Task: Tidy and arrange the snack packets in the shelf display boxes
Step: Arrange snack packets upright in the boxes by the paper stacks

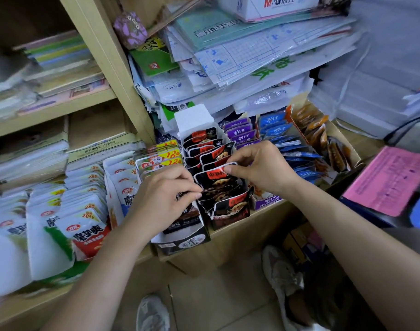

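Left hand (166,197) pinches the side edge of a black packet (216,189); right hand (259,168) pinches another's top seal. Both packets stand in the middle box (230,218). Packets are probably light, floppy and slick: grip the flat seal, not the belly.

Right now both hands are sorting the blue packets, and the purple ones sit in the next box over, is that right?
Not quite. The head view shows the left hand and right hand on the black packets, not the blue packets. The purple packets do sit in the next box over.
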